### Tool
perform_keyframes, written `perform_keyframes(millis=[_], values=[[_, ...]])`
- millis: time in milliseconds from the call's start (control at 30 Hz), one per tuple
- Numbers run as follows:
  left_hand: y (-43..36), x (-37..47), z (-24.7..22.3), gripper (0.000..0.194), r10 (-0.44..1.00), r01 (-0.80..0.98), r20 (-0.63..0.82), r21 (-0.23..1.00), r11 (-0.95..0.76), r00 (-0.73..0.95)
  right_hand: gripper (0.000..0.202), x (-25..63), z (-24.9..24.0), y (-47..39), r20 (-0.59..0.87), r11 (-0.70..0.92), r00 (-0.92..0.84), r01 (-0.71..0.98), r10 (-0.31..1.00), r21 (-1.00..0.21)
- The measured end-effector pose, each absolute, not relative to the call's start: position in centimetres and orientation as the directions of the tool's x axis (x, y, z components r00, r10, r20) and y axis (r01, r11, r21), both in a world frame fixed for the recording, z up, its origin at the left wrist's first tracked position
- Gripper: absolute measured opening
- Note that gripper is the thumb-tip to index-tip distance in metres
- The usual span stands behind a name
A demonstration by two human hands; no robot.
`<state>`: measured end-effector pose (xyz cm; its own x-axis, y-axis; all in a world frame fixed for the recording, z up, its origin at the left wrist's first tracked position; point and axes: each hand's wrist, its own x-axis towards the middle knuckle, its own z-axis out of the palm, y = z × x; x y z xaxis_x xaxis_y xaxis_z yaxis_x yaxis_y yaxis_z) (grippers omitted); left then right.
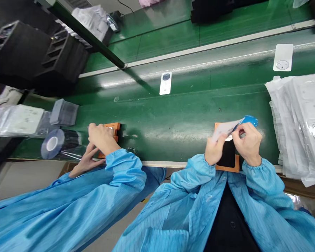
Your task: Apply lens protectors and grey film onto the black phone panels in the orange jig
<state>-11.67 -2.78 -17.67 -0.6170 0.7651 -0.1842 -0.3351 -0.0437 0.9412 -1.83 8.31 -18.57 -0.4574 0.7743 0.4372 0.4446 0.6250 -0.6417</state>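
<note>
Thin white sheet (228,128), right of centre in the lower half of the frame, tilts above an orange rectangular fixture (237,163) holding a flat black panel (227,154); the left hand (213,150) pinches the sheet's lower end, while the right hand (248,141) grips the glossy blue film (252,120) at its other end. Stacked clear plastic trays (299,122) lie at the right edge, and a co-worker's hands (102,138) work at lower left

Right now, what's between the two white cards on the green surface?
Just bare green surface between the left card and the right card, in the head view.
</note>
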Motion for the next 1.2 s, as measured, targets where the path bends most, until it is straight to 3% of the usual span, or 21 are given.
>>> perform_keyframes(millis=[100,167,233,333,433,467,533,633,700,800,1067,1200], values=[[-2.8,-14.6,-17.8,0.057,0.657,-0.626,-0.414,0.772,-0.114,-0.63,0.014,-0.6,-19.7,12.4,0.262,0.456,-0.388,0.59,0.884,-0.666],[-3.3,-16.6,-17.6,0.054,0.62,-0.663,-0.444,0.729,-0.169,-0.647,0.022,0.7,-20.3,15.1,0.139,0.351,-0.338,0.721,0.931,-0.598],[-3.9,-17.8,-17.4,0.054,0.602,-0.614,-0.401,0.764,-0.195,-0.69,0.032,2.0,-20.2,16.6,0.091,0.323,-0.325,0.787,0.941,-0.525],[-5.0,-18.1,-17.1,0.053,0.639,-0.418,-0.235,0.896,-0.15,-0.732,0.04,3.1,-18.2,15.3,0.172,0.393,-0.359,0.751,0.917,-0.531],[-6.0,-17.5,-17.0,0.037,0.789,0.064,0.101,0.995,-0.078,-0.606,0.021,3.1,-15.2,11.7,0.335,0.56,-0.455,0.584,0.825,-0.587],[-6.3,-17.3,-17.0,0.034,0.852,0.263,0.22,0.959,-0.101,-0.475,0.011,3.1,-14.5,10.5,0.387,0.644,-0.527,0.497,0.756,-0.581],[-6.7,-17.1,-17.3,0.036,0.918,0.589,0.363,0.782,-0.207,-0.16,0.021,3.1,-13.9,8.6,0.47,0.812,-0.697,0.29,0.542,-0.507],[-6.7,-16.8,-18.3,0.042,0.913,0.837,0.394,0.461,-0.294,0.104,0.034,3.7,-15.3,7.2,0.469,0.923,-0.831,0.125,0.298,-0.365],[-6.6,-16.6,-19.2,0.041,0.904,0.901,0.391,0.309,-0.305,0.172,0.04,4.2,-16.9,7.0,0.449,0.94,-0.854,0.124,0.264,-0.317],[-6.5,-16.3,-20.0,0.038,0.894,0.93,0.391,0.193,-0.311,0.218,0.044,4.7,-18.5,7.3,0.419,0.946,-0.875,0.115,0.242,-0.304],[-6.7,-17.0,-20.2,0.039,0.936,0.949,0.274,0.161,-0.272,0.221,0.051,4.7,-18.6,8.1,0.357,0.939,-0.908,0.095,0.218,-0.332],[-5.6,-17.5,-20.8,0.036,0.965,0.971,0.184,0.116,-0.211,0.188,0.052,4.2,-19.2,8.7,0.284,0.959,-0.943,0.097,0.173,-0.266]])
